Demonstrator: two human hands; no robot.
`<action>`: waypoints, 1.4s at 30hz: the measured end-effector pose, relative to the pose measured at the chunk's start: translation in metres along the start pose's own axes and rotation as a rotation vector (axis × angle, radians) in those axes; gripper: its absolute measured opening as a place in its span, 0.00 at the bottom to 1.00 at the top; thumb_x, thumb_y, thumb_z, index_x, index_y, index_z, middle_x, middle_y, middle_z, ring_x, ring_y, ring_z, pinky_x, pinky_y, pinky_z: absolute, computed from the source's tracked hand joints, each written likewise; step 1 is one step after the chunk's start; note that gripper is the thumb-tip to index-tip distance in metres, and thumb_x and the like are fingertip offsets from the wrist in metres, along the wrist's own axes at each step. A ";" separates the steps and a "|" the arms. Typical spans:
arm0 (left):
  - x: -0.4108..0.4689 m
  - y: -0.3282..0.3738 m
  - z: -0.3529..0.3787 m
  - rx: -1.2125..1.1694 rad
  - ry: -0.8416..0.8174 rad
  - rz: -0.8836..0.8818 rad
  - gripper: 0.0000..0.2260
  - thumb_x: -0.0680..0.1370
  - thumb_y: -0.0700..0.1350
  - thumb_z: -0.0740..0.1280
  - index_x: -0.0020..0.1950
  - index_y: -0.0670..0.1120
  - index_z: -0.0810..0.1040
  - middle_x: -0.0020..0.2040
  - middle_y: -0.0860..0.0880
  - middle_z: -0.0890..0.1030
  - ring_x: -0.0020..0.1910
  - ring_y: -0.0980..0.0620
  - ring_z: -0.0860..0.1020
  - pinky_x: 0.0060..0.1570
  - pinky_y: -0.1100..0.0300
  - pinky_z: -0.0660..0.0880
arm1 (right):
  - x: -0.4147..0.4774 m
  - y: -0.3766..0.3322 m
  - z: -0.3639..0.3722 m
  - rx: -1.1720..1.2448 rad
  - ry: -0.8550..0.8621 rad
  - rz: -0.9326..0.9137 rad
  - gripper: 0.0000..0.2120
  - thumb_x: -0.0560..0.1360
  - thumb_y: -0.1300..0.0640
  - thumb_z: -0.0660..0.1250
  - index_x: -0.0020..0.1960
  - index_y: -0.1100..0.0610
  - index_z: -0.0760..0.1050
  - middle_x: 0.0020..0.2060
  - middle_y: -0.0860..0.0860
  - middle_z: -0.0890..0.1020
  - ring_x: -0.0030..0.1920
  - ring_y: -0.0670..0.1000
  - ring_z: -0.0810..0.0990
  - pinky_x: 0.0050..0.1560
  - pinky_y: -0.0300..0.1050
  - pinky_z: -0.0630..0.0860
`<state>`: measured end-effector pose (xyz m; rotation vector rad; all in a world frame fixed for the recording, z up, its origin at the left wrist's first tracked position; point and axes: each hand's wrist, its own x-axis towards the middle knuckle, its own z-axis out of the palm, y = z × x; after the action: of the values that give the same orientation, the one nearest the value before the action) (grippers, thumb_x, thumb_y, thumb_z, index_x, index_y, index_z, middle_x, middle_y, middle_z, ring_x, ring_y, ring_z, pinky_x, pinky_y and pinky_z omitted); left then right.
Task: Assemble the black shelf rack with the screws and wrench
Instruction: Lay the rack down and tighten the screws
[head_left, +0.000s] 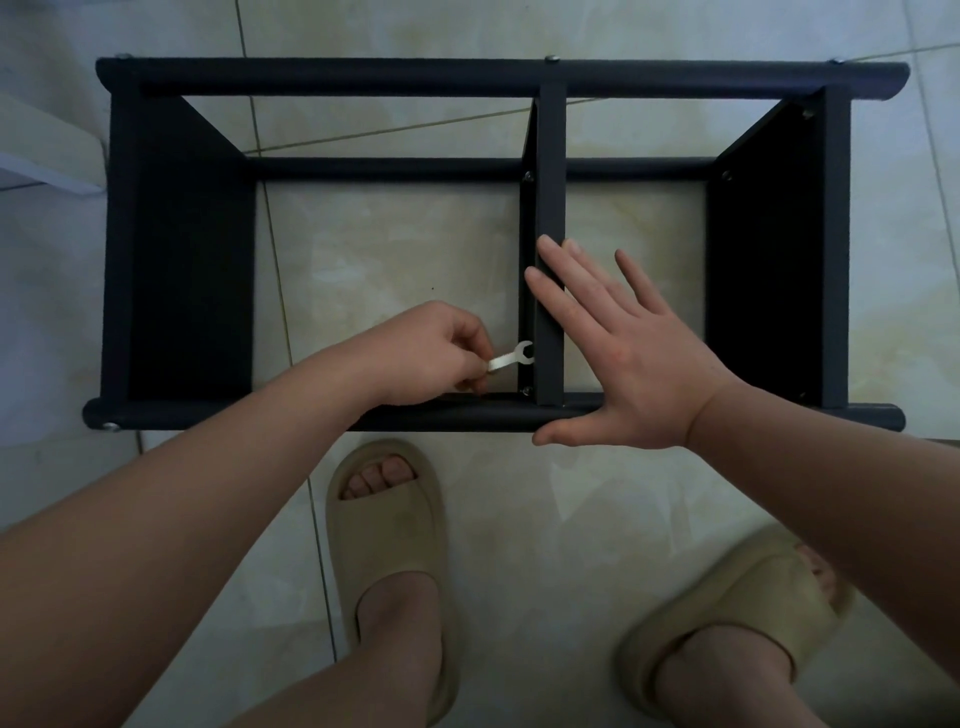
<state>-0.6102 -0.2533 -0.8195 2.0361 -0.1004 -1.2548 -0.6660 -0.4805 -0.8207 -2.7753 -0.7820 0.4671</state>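
Observation:
The black shelf rack (332, 78) stands on the tiled floor, seen from above, with two side panels and a middle divider (549, 156). My left hand (426, 353) pinches a small silver wrench (511, 357) whose open jaw sits on a screw on the divider's left face. Another screw (527, 391) shows just below it. My right hand (623, 353) is spread flat, fingers against the divider and palm over the near tube (457, 415).
Both my feet in beige slippers (387, 525) stand on the floor just in front of the rack. A white object (47, 145) lies at the far left beside the rack. Screw heads (528, 176) show along the far rails.

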 end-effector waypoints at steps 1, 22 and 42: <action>0.001 -0.001 -0.002 0.026 0.039 -0.005 0.08 0.79 0.40 0.67 0.43 0.51 0.81 0.37 0.56 0.85 0.43 0.56 0.83 0.44 0.61 0.76 | 0.000 0.000 0.000 0.003 -0.002 -0.002 0.59 0.68 0.19 0.55 0.83 0.58 0.45 0.83 0.54 0.43 0.82 0.54 0.41 0.80 0.65 0.46; 0.061 0.111 -0.119 0.590 0.697 0.133 0.02 0.81 0.42 0.58 0.52 0.49 0.68 0.57 0.44 0.77 0.56 0.40 0.73 0.48 0.51 0.66 | 0.087 0.082 -0.098 0.072 0.134 0.378 0.31 0.80 0.50 0.66 0.80 0.52 0.61 0.76 0.51 0.68 0.78 0.56 0.62 0.77 0.55 0.55; -0.060 0.141 -0.115 0.495 0.478 0.041 0.06 0.82 0.41 0.55 0.56 0.43 0.69 0.48 0.44 0.78 0.42 0.46 0.73 0.33 0.56 0.63 | 0.011 -0.008 -0.171 -0.192 0.160 0.361 0.14 0.84 0.47 0.59 0.65 0.52 0.73 0.58 0.49 0.76 0.61 0.54 0.73 0.47 0.48 0.71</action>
<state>-0.5075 -0.2692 -0.6580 2.6908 -0.2423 -0.7305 -0.5996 -0.4894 -0.6624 -3.0979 -0.3023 0.2324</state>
